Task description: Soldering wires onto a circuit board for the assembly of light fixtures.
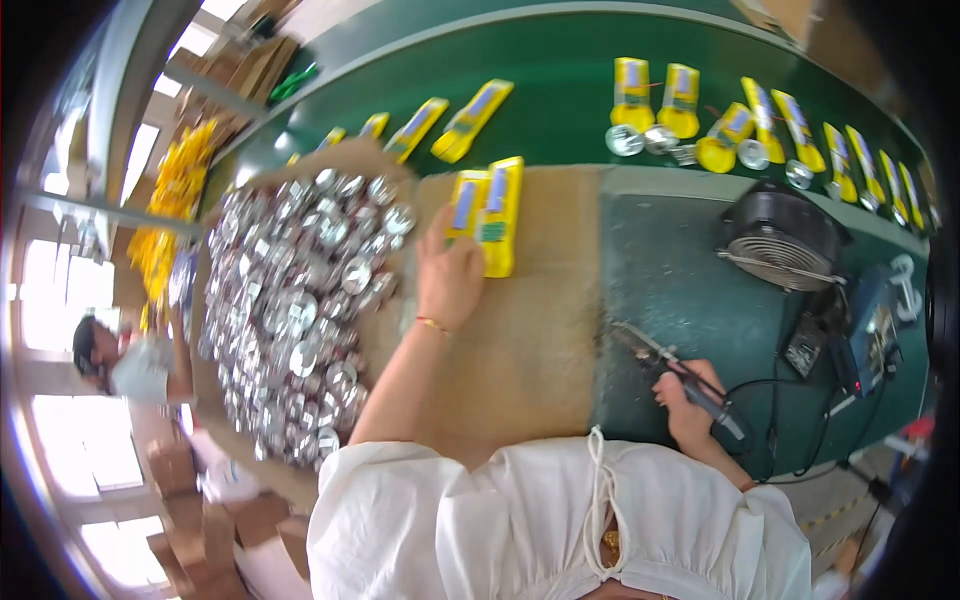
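Observation:
My left hand point(449, 275) reaches over the brown board, its fingers closed on a yellow plastic casing point(463, 200) with a pale purple strip. Right beside it, and close to the same fingers, lies a second yellow casing point(503, 240) with a small green circuit board. My right hand point(688, 405) is wrapped round a soldering iron point(722, 413) at the lower right. The iron's thin end points up and left, over the dark green mat.
A large heap of shiny silver round parts point(300, 290) fills the left side. Several yellow casings point(632, 85) line the far green bench, some with silver discs attached. A black fan point(780, 235) and a blue soldering station point(873, 335) stand right. Another person point(140, 365) is at far left.

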Action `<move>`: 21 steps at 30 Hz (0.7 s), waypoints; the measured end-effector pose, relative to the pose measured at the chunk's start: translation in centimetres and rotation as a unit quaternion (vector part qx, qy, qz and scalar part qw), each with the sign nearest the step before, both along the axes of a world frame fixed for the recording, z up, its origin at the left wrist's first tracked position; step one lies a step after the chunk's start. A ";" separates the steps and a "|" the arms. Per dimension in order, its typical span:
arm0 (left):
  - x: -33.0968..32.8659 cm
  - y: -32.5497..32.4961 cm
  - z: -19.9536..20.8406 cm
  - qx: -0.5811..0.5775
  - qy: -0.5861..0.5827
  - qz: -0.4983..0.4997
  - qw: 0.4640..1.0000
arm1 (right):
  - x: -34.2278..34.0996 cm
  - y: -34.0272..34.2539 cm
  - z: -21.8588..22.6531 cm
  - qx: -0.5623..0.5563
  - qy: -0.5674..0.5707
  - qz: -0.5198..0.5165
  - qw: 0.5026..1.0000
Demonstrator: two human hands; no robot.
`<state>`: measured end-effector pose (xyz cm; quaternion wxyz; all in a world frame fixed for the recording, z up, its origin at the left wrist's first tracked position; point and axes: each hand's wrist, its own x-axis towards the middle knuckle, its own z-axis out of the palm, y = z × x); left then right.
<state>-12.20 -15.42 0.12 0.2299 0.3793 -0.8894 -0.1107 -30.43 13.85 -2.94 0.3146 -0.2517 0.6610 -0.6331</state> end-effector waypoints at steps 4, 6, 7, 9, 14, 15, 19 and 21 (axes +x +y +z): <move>1.7 7.3 1.6 -0.016 -0.056 0.061 0.996 | -0.1 -0.1 0.1 0.010 0.010 -0.015 1.000; 3.1 10.4 1.1 0.013 -0.028 0.051 0.998 | 0.1 -0.3 0.3 -0.013 0.005 -0.011 1.000; 3.7 11.8 1.2 0.015 -0.026 0.037 0.999 | 0.1 -0.3 0.2 -0.023 0.011 -0.007 1.000; 5.3 12.5 1.6 0.034 0.004 0.075 0.997 | 0.3 -0.4 0.6 -0.013 0.023 -0.013 1.000; 11.0 7.0 1.6 -0.160 -0.108 0.186 0.963 | 0.6 -0.1 0.2 -0.023 0.032 -0.005 0.999; 11.6 5.5 1.5 -0.192 -0.146 0.149 0.959 | 0.8 -0.1 0.6 -0.022 0.035 -0.004 0.999; 11.7 2.5 0.8 -0.216 -0.230 0.092 0.945 | 1.6 0.1 1.4 -0.032 0.030 -0.001 0.999; 11.7 2.0 0.8 -0.224 -0.254 0.094 0.936 | 2.0 0.4 1.7 -0.045 0.021 0.003 0.999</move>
